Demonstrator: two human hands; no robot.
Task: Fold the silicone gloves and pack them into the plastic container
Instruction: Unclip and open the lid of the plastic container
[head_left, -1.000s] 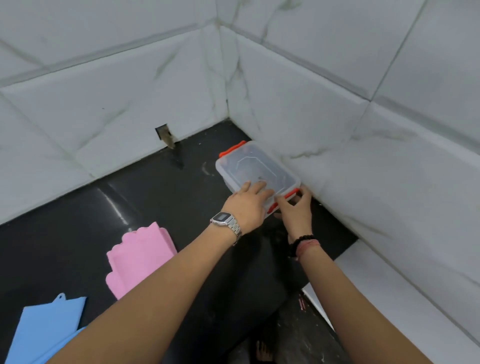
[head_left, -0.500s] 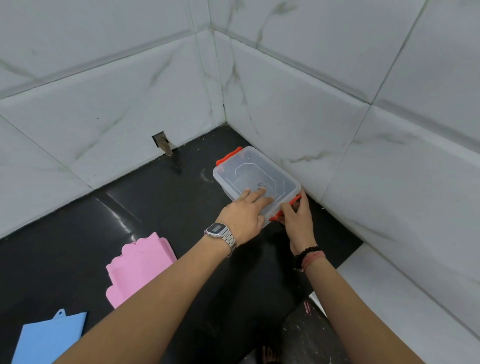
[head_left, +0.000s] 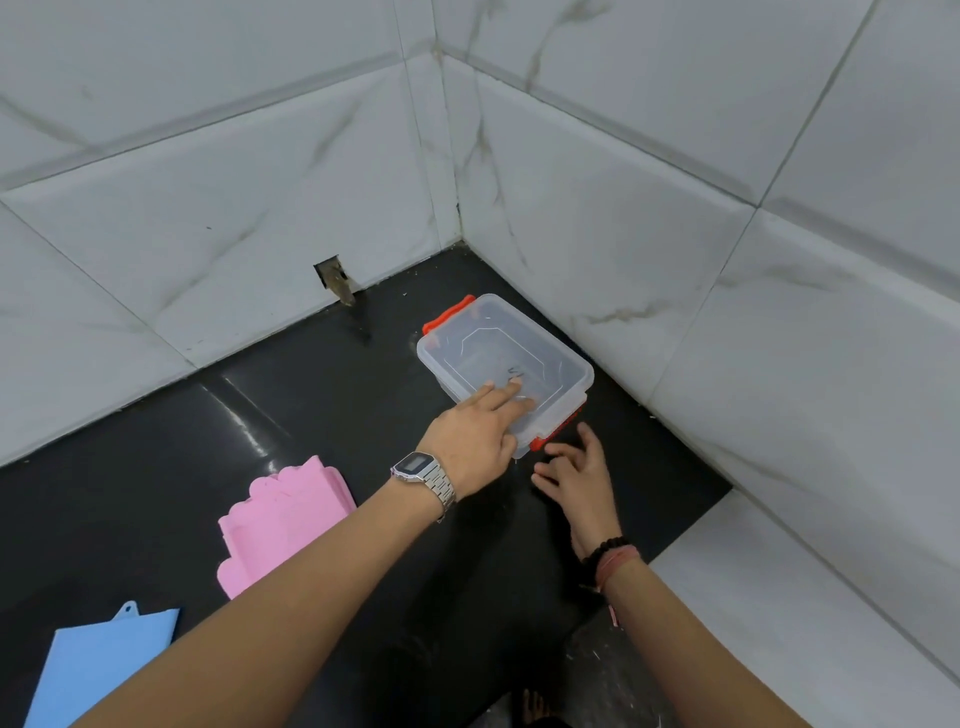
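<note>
A clear plastic container with its lid on and orange clips at both ends sits on the black counter near the wall corner. My left hand lies flat on the near part of the lid, fingers spread. Just below the near orange clip, my right hand hovers with its fingers apart and holds nothing. A pink silicone glove lies flat to the left of my left forearm. A blue silicone glove lies at the bottom left, partly cut off by the frame.
White marble-tiled walls meet in a corner right behind the container. A small broken hole shows in the left wall at counter level. The black counter ends at a white ledge on the right.
My right hand has let go of the near orange clip and drawn back toward me. My left hand stays pressed on the lid.
</note>
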